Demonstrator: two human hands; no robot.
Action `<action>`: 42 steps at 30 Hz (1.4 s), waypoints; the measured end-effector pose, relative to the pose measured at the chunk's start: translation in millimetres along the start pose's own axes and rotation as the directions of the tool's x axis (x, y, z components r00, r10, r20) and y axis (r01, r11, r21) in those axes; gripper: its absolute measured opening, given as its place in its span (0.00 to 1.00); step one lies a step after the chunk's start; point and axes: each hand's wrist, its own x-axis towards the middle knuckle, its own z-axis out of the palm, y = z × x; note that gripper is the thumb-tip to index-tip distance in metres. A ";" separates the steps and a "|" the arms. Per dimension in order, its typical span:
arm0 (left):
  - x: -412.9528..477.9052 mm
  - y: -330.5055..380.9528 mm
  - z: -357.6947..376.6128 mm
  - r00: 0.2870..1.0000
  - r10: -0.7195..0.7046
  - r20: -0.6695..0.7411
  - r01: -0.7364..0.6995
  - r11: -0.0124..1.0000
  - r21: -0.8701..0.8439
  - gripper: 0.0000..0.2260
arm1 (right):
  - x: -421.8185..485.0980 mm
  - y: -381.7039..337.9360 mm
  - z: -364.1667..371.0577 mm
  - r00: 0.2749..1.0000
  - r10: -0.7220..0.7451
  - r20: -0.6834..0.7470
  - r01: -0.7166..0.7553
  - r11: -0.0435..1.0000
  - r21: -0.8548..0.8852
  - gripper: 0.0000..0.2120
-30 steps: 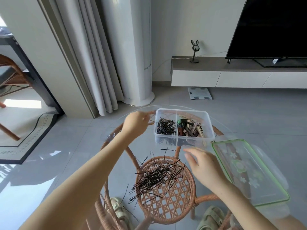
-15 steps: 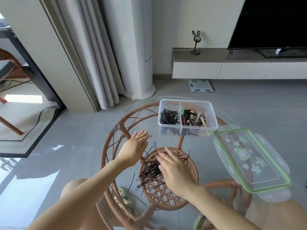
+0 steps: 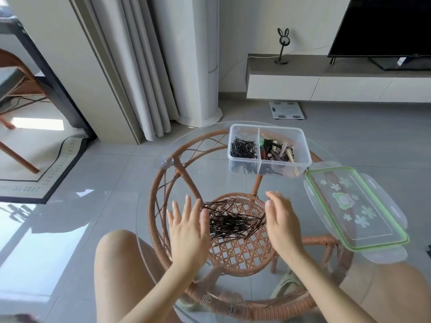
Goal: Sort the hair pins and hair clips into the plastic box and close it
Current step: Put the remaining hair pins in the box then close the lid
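Observation:
A heap of black hair pins (image 3: pixel 233 222) lies on the round glass table (image 3: pixel 210 180). My left hand (image 3: pixel 187 229) stands edge-on at the heap's left side, my right hand (image 3: pixel 281 223) edge-on at its right side; both are flat, fingers apart, holding nothing. Farther back sits the clear plastic box (image 3: pixel 300 138) with two compartments: black hair pins (image 3: pixel 243 149) in the left one, mixed hair clips (image 3: pixel 277 151) in the right. Its green-rimmed lid (image 3: pixel 354 210) lies flat to the right of my hands.
The glass top rests on a brown wicker frame (image 3: pixel 163 183). My bare knees show below the glass. Beyond the table are grey floor tiles, a bathroom scale (image 3: pixel 286 110), curtains, a white TV bench (image 3: pixel 338 87) and a rug (image 3: pixel 46 173) at left.
My left hand came back from the box to the heap. Both hands have swept the scattered pins together into a tighter pile and now flank it. The view tilted downward.

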 end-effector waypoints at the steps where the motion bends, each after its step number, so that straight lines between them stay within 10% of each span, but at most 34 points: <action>1: 1.8 8.9 5.4 1.000 -0.016 0.001 0.016 1.000 -0.001 0.41 | -2.2 -6.5 7.3 1.000 0.005 0.010 -0.005 1.000 0.018 0.16; 14: 32.1 62.6 7.7 0.981 -0.192 -0.026 0.135 0.774 -0.619 0.17 | -16.9 -47.8 30.0 0.987 0.065 0.144 -0.128 0.862 0.491 0.14; 18: 40.7 33.6 -24.7 0.999 -0.002 0.053 0.026 0.882 -0.471 0.17 | -14.8 -29.8 -5.9 0.978 0.025 0.208 -0.107 0.913 0.393 0.17; 21: 51.5 9.1 -39.2 0.957 0.174 0.230 -0.142 0.979 -0.149 0.23 | -27.3 -18.5 -28.4 0.947 -0.031 0.321 0.049 0.998 -0.049 0.38; 26: 75.9 13.8 -25.4 0.890 0.277 0.361 -0.326 0.942 0.079 0.35 | -62.1 -14.8 -10.2 0.912 -0.102 0.398 0.317 0.791 -0.524 0.60; 37: 71.9 37.7 3.2 0.808 0.494 0.321 -0.443 0.869 -0.222 0.17 | -11.6 -7.7 6.5 0.884 -0.355 0.303 0.402 0.909 -0.110 0.30; 42: 56.2 25.0 -31.1 0.842 0.393 0.368 -0.299 0.910 -0.289 0.21 | -9.5 -11.0 -6.8 0.918 -0.254 0.304 0.296 0.950 -0.099 0.39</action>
